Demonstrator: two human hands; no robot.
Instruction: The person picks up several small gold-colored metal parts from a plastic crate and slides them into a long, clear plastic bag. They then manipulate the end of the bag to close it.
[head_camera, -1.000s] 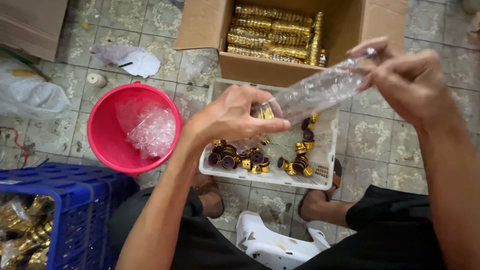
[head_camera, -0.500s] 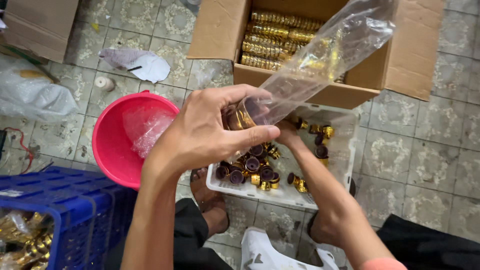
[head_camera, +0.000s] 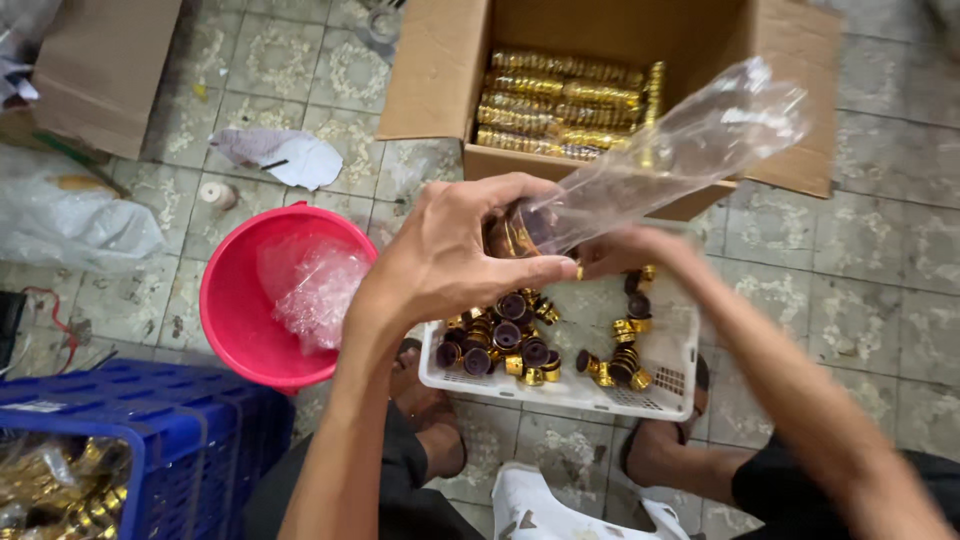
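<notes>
Fingers (head_camera: 520, 262) of our left hand (head_camera: 450, 260) are clamping a clear plastic sleeve (head_camera: 660, 165). Our right hand (head_camera: 625, 250) is pinching its lower end above the white basket (head_camera: 660, 385).

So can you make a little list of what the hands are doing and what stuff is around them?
left hand: pinches the gold cap end of a clear plastic sleeve
right hand: touches the sleeve's lower end, beside the left hand
white basket: under the hands, holds loose gold caps
red bucket: left of the basket, crumpled clear plastic inside
cardboard box: behind, rows of gold caps stacked
blue crate: bottom left corner
</notes>
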